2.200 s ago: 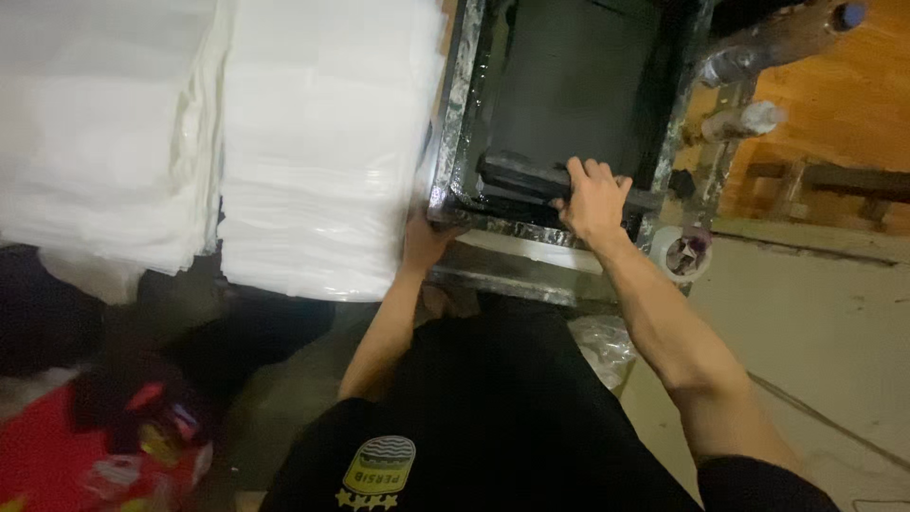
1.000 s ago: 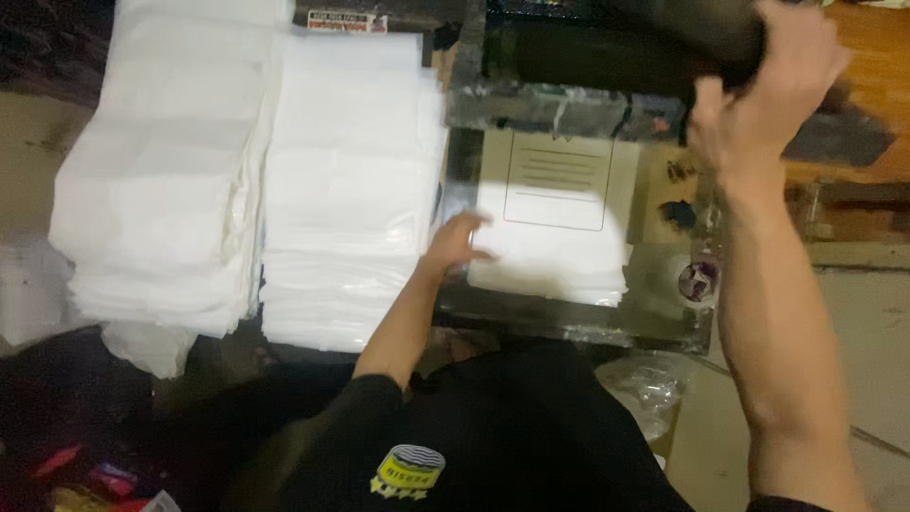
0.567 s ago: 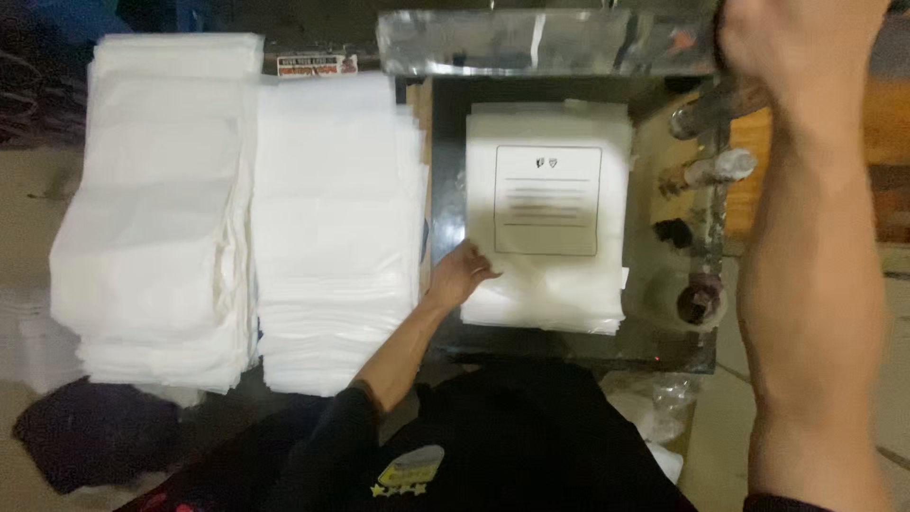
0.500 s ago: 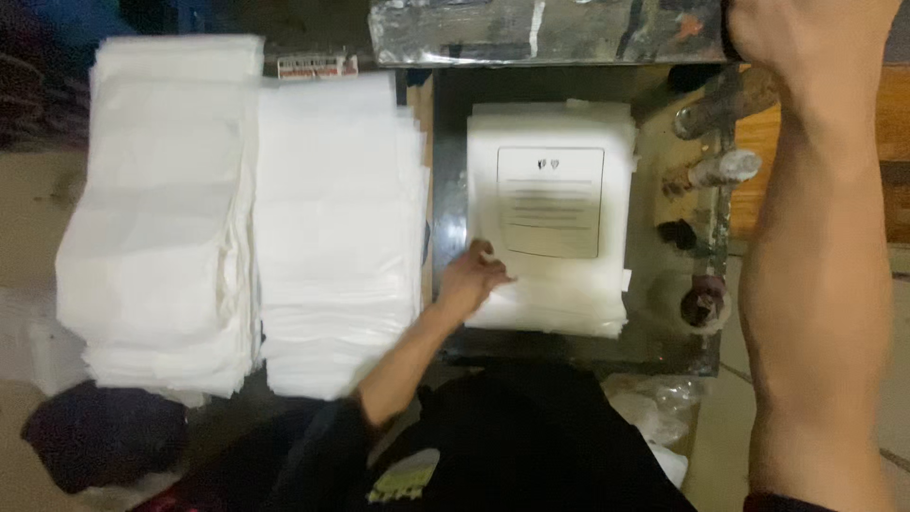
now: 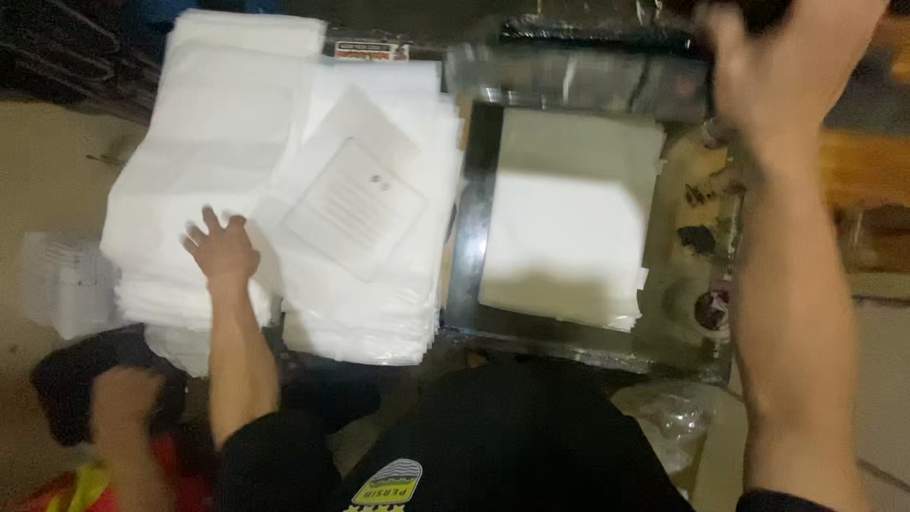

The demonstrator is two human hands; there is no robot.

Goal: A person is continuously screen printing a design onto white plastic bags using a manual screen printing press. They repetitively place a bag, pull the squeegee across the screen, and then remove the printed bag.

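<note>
My left hand [image 5: 224,252] lies with spread fingers on the left pile of white sheets [image 5: 180,152] and holds nothing. Just to its right a white sheet with a printed rectangle [image 5: 353,207] lies tilted on the middle pile [image 5: 379,303]. My right hand [image 5: 779,71] is raised at the top right and closed around the dark handle [image 5: 758,11] of the lifted screen frame [image 5: 588,74]. Under the frame, a stack of blank white sheets [image 5: 569,228] rests on the metal press bed [image 5: 468,237].
Dark ink smears and a small round tin [image 5: 711,309] sit on the bed's right side. Crumpled clear plastic [image 5: 668,422] lies by my lap. Another person's hand [image 5: 123,398] rests on dark cloth at the lower left. A wooden surface [image 5: 867,161] lies to the right.
My left hand pulled the printed sheet off the press bed and moved left onto the piles, baring a blank sheet. My right hand keeps the frame lifted.
</note>
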